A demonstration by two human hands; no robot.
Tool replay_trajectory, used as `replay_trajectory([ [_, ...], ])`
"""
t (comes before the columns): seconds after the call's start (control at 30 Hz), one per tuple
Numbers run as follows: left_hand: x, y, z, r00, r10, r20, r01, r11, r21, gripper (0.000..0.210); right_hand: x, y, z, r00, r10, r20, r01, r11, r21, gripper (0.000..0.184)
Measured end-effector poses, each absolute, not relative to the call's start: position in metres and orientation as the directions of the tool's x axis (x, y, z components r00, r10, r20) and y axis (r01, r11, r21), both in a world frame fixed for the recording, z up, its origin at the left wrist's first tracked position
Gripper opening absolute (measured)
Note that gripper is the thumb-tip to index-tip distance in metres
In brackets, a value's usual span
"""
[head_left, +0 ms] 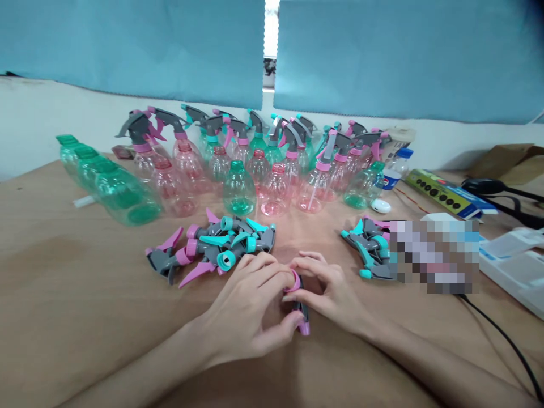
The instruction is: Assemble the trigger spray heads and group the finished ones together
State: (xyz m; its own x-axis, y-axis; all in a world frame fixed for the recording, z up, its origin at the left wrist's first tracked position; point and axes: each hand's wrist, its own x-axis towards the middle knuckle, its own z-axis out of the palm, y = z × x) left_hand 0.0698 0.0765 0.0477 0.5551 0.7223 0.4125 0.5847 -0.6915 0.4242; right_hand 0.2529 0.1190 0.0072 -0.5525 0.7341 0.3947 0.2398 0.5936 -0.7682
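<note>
Both my hands are closed around one grey and pink trigger spray head low over the table. My left hand curls over it from the left, its fingers near the pink collar and its thumb by the pink nozzle. From the right, my right hand pinches the pink collar between thumb and fingers. Part of the spray head is hidden behind the fingers. Just beyond my left hand lies a pile of loose spray heads in grey, pink and turquoise. A smaller pile of spray heads lies to the right.
Several pink and green bottles stand across the back, many with spray heads fitted, such as a pink bottle without one. Green bottles lean at the left. At right are a long box, a white plastic organiser and a black cable.
</note>
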Motion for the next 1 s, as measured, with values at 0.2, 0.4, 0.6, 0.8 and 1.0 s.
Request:
replay_trajectory([
  [0.2, 0.066, 0.080, 0.046, 0.564, 0.710, 0.421, 0.558, -0.704, 0.440, 0.008, 0.254, 0.119, 0.004, -0.596, 0.680, 0.427, 0.248, 0.662, -0.707, 0.014],
  [0.4, 0.061, 0.083, 0.043, 0.573, 0.649, 0.500, 0.561, -0.756, 0.337, 0.008, 0.254, 0.119, 0.004, -0.585, 0.653, 0.480, 0.224, 0.700, -0.678, 0.017],
  [0.6, 0.058, 0.083, 0.040, 0.510, 0.608, 0.609, 0.541, -0.777, 0.322, 0.013, 0.255, 0.119, 0.008, -0.549, 0.668, 0.502, 0.231, 0.699, -0.677, 0.022],
  [0.8, 0.060, 0.084, 0.037, 0.396, 0.708, 0.585, 0.617, -0.677, 0.402, 0.013, 0.254, 0.119, 0.008, -0.530, 0.677, 0.510, 0.228, 0.693, -0.684, 0.023],
  [1.0, 0.063, 0.080, 0.034, 0.435, 0.739, 0.515, 0.557, -0.670, 0.491, 0.015, 0.253, 0.117, 0.002, -0.548, 0.656, 0.519, 0.207, 0.708, -0.675, 0.019],
])
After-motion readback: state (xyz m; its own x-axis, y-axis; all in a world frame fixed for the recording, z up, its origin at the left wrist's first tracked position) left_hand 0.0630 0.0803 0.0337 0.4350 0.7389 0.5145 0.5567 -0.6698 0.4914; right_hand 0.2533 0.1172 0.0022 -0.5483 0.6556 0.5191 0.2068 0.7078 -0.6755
